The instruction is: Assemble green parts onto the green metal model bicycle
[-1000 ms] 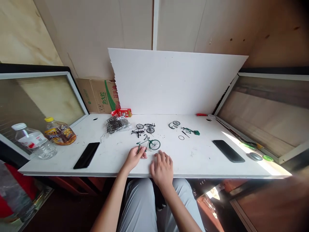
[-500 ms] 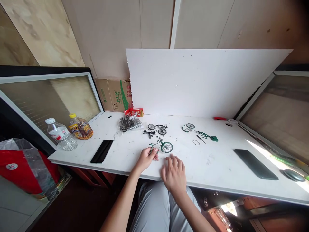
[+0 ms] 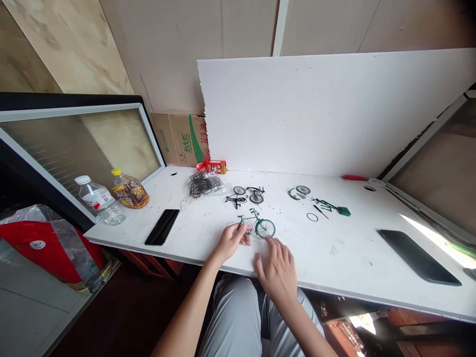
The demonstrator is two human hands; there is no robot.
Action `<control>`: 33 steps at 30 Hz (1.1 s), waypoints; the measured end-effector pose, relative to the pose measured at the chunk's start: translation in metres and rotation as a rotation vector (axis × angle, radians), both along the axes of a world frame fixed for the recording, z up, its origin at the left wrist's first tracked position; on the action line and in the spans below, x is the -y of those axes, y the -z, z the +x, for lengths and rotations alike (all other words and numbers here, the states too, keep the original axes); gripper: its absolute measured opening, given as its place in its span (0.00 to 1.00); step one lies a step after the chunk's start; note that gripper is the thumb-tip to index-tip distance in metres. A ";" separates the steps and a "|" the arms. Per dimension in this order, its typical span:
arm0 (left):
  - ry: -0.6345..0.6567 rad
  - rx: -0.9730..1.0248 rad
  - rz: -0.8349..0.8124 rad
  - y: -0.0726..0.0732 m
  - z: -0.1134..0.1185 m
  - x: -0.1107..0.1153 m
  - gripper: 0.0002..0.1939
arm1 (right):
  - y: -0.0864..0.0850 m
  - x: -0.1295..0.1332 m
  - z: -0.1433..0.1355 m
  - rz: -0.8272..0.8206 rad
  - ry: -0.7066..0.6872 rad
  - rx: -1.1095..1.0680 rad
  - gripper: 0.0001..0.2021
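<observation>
A small green model bicycle [image 3: 256, 225] stands tilted near the front of the table. My left hand [image 3: 231, 243] pinches it at the rear, between thumb and fingers, and covers the place of its back wheel. The spoked front wheel shows on the right. Just below that wheel, my right hand [image 3: 277, 267] rests palm down on the table with its fingers stretched out, holding nothing. Behind the bicycle lie black miniature bicycle parts [image 3: 256, 196]. Farther right are a loose dark wheel [image 3: 303, 190], a thin ring [image 3: 312, 217], a tweezer-like dark tool [image 3: 321, 211] and green frame parts [image 3: 327, 205].
On the white table [image 3: 334, 263] lie a phone [image 3: 162, 227] at left and a dark flat slab [image 3: 420, 258] at right. Two bottles, one a clear bottle [image 3: 100, 200], stand at the left edge. A bag of black parts [image 3: 206, 183] sits by a red box [image 3: 215, 166].
The view has shifted a little, so the table's contents appear farther right. My left hand still grips the bicycle, and my right hand stays beside the front wheel.
</observation>
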State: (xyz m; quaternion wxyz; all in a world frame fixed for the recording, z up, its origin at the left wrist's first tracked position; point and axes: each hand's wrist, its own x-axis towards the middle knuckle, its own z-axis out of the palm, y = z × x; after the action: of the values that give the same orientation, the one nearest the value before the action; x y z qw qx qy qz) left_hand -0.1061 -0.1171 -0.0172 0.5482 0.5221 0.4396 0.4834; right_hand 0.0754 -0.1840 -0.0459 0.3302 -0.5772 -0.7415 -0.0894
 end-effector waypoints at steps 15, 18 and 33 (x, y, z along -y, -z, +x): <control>0.599 -0.099 -0.123 -0.038 0.067 -0.064 0.27 | -0.017 -0.043 0.109 -0.240 -0.034 -0.488 0.22; 0.650 -0.089 -0.103 -0.032 0.087 -0.091 0.26 | -0.032 -0.069 0.130 -0.273 0.027 -0.574 0.21; 0.294 0.153 -0.023 -0.001 0.103 -0.107 0.25 | -0.092 -0.249 0.163 -0.749 -0.387 -0.786 0.26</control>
State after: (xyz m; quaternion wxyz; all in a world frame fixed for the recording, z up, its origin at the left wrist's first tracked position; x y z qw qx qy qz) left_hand -0.0033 -0.0100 -0.0160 0.6506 0.5362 0.3210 0.4314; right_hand 0.2386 0.0654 0.0457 0.3645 -0.4986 -0.6362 0.4625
